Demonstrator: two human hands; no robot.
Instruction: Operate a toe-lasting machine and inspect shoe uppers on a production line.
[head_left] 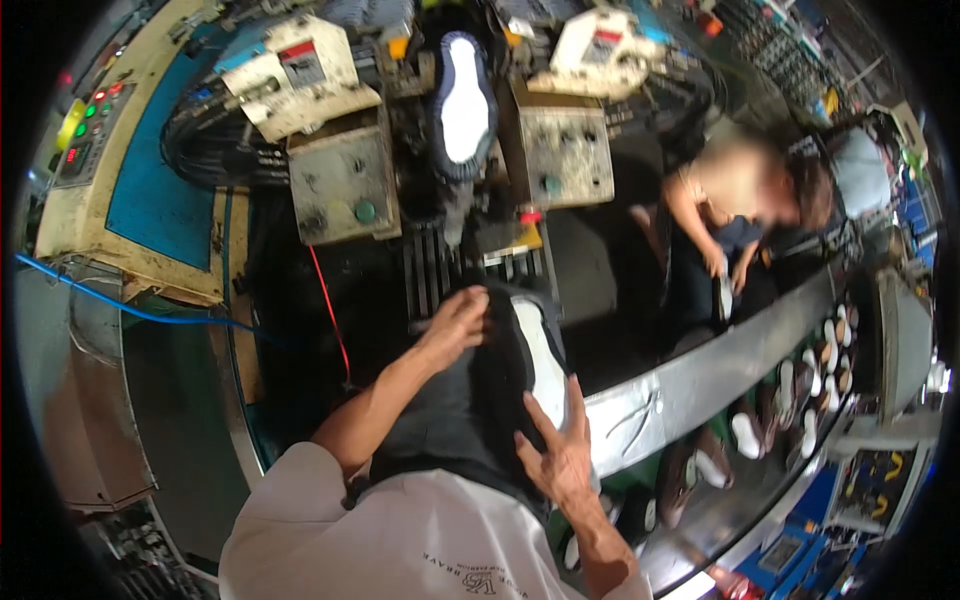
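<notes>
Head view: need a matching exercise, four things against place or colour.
1. Left hand
2. Right hand
3. Thin cord below the left control box
4. Cable at the picture's left

A. Blue
B. At the near end of the shoe between the hands
C. Red
D. At that shoe's far end

Pairs: 1-D, 2-B, 3-C, 4-A.
</notes>
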